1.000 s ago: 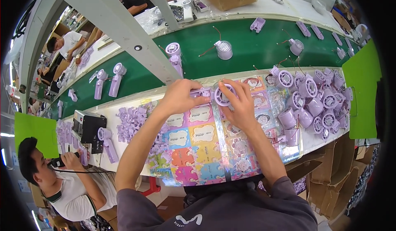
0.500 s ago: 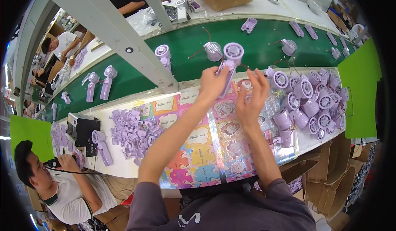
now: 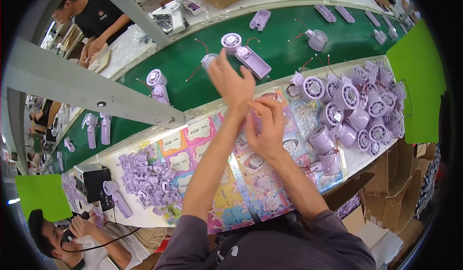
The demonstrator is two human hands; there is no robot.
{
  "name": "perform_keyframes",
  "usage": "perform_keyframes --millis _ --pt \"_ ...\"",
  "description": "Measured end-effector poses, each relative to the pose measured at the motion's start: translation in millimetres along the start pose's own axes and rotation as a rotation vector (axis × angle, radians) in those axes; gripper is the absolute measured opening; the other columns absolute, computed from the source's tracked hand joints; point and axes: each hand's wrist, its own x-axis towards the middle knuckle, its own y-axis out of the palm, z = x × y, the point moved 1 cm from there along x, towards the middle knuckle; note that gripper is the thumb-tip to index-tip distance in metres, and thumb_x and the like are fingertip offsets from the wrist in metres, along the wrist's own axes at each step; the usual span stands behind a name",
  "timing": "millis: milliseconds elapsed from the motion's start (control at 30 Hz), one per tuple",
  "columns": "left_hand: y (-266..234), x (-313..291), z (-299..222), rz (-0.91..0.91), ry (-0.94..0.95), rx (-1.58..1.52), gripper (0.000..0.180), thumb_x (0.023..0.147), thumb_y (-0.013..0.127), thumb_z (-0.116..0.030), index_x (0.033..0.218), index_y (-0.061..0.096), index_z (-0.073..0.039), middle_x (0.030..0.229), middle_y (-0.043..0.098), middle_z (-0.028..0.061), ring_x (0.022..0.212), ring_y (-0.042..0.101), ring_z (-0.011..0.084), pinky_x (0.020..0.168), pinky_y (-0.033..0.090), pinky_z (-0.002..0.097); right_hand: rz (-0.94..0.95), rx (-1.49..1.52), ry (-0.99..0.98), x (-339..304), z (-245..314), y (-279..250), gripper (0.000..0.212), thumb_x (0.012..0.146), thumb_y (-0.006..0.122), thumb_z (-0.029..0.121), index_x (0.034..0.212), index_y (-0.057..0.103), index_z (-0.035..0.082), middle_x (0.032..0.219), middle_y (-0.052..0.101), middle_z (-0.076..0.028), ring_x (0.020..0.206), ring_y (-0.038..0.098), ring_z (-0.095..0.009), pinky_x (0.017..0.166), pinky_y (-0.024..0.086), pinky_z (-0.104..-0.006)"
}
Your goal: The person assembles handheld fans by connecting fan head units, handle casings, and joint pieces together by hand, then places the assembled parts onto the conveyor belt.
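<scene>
My left hand [image 3: 234,82] reaches over the green conveyor belt with its fingers stretched out. They partly cover a round lilac fan housing [image 3: 209,61] with red wires; whether they touch it I cannot tell. Just beyond that hand, a lilac handheld fan [image 3: 254,62] lies on the belt, its round head at the far left end and its hollow handle facing up. My right hand [image 3: 266,130] hovers above the colourful printed sheets [image 3: 226,193], close to my left wrist. Its fingers are bent, the thumb stands apart from them, and nothing shows between.
Wired fan housings [image 3: 359,118] are heaped at the right, beside a green panel [image 3: 415,82]. Small lilac parts [image 3: 147,176] form a pile at the left. A grey metal post [image 3: 96,91] slants across the belt. One co-worker [image 3: 79,236] sits at lower left, another [image 3: 101,19] across the belt.
The lilac fan my left hand held now lies on the belt, let go. That hand has moved to the wired housing beside it. My right hand has come nearer my left wrist; the view has shifted.
</scene>
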Motion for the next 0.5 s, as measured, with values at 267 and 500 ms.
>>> perform_keyframes --millis 267,500 --pt "-51.1 22.8 55.3 0.181 0.136 0.292 0.041 0.086 0.067 -0.002 0.126 0.066 -0.012 0.145 0.042 0.0245 0.133 0.042 0.0457 0.103 0.045 0.0491 -0.055 0.083 -0.008 0.8 1.3 12.3 0.039 0.079 0.069 -0.009 0.116 0.063 0.001 0.113 0.059 -0.018 0.094 0.061 -0.031 0.074 0.053 -0.0371" --pt "-177.3 -91.8 13.4 0.318 -0.532 -0.994 0.034 0.11 0.046 -0.03 0.129 0.065 -0.009 0.135 0.056 0.0159 0.122 0.059 0.0274 0.102 0.047 0.0383 -0.112 0.224 0.299 3.1 -1.7 3.8 0.026 0.087 0.066 -0.005 0.111 0.062 0.001 0.104 0.057 -0.011 0.085 0.058 -0.018 0.069 0.05 -0.0292"
